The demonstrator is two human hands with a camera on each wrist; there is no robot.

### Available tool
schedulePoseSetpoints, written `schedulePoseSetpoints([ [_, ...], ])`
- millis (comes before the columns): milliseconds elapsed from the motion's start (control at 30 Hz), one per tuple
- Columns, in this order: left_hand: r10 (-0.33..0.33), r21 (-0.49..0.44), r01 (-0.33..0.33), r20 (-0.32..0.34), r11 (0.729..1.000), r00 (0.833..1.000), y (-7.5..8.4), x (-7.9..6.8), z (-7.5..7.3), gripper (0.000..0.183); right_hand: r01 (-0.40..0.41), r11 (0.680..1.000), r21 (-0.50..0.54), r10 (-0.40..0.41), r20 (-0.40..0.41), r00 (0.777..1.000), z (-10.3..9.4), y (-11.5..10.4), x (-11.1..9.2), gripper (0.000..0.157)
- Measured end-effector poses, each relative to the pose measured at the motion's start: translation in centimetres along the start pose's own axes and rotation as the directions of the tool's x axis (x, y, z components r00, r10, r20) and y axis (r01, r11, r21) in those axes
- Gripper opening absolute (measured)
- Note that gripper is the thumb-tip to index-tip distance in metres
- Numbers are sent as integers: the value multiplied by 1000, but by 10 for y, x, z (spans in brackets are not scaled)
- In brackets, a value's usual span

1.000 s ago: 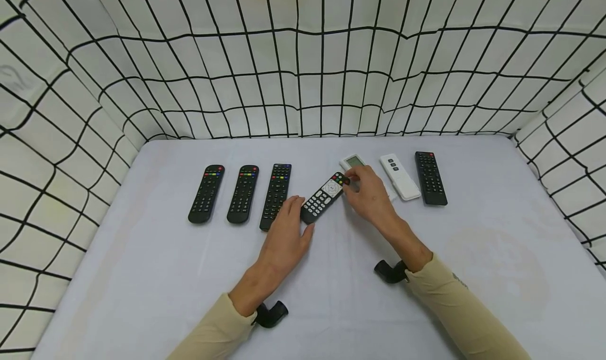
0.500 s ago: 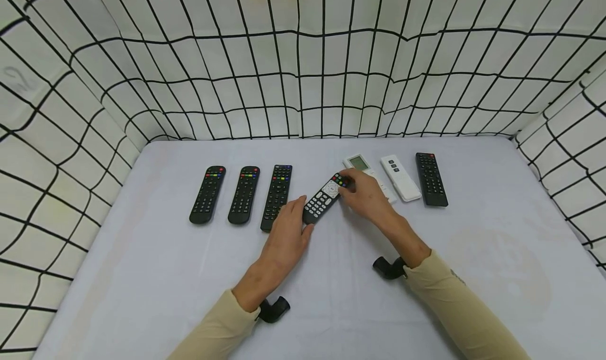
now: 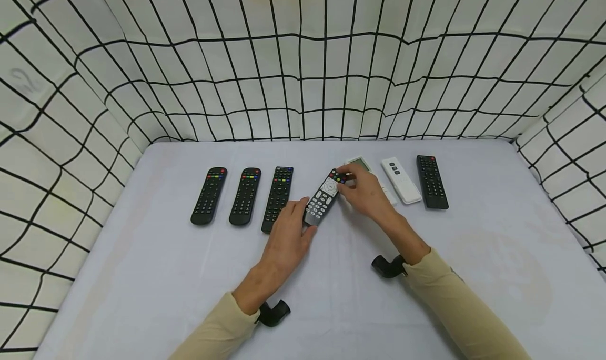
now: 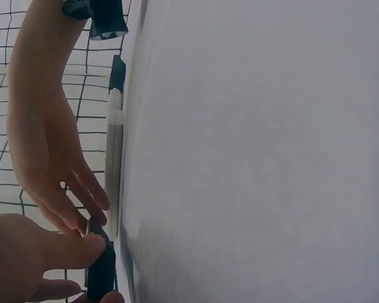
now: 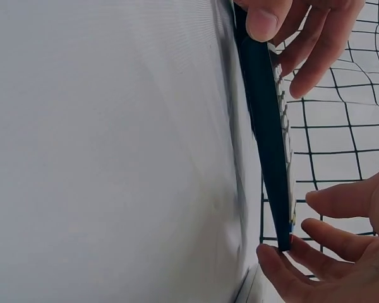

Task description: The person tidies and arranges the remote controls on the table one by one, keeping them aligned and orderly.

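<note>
A black remote control (image 3: 324, 197) with white buttons lies slantwise between my hands, its top end tilted up off the cloth in the right wrist view. My left hand (image 3: 286, 239) grips its lower end, the thumb (image 5: 263, 24) pressed on its side. Around its top end curl the fingers of my right hand (image 3: 363, 191); the right thumb (image 5: 331, 201) stands slightly off the button face. Just behind the right hand lies a white remote with a screen (image 3: 359, 162), partly hidden. The left fingers overlap a longer black remote (image 3: 278, 194) in the head view.
Two rounded black remotes (image 3: 209, 196) lie side by side at the left of the white cloth (image 3: 142, 276). To the right are a white remote (image 3: 401, 181) and a black remote (image 3: 432, 182). Black netting (image 3: 303, 76) surrounds the table's back and sides.
The held remote has turned to a steeper slant, its top end swinging slightly left. My right fingers have shifted a little left with it. The left hand stays nearly in place.
</note>
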State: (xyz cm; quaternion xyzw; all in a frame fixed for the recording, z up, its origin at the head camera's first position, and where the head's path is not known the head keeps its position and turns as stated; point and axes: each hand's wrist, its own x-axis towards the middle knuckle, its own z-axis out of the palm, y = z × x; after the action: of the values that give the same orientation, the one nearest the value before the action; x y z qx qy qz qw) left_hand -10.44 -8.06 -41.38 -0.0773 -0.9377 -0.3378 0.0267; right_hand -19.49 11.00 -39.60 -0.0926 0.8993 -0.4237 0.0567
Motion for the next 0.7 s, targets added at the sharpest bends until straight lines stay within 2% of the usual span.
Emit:
schedulePoseSetpoints([
  [167, -3, -34, 3, -14, 999, 1000, 2, -1, 0, 65, -10, 999, 40, 10, 3, 1000, 3, -1, 5, 40],
  [333, -10, -23, 10, -13, 1000, 1000, 3, -2, 1, 63, -6, 997, 73, 5, 9, 1000, 8, -1, 10, 41],
  [700, -19, -21, 18, -31, 1000, 999, 3, -3, 3, 60, 0, 998, 60, -1, 18, 1000, 14, -6, 16, 41],
])
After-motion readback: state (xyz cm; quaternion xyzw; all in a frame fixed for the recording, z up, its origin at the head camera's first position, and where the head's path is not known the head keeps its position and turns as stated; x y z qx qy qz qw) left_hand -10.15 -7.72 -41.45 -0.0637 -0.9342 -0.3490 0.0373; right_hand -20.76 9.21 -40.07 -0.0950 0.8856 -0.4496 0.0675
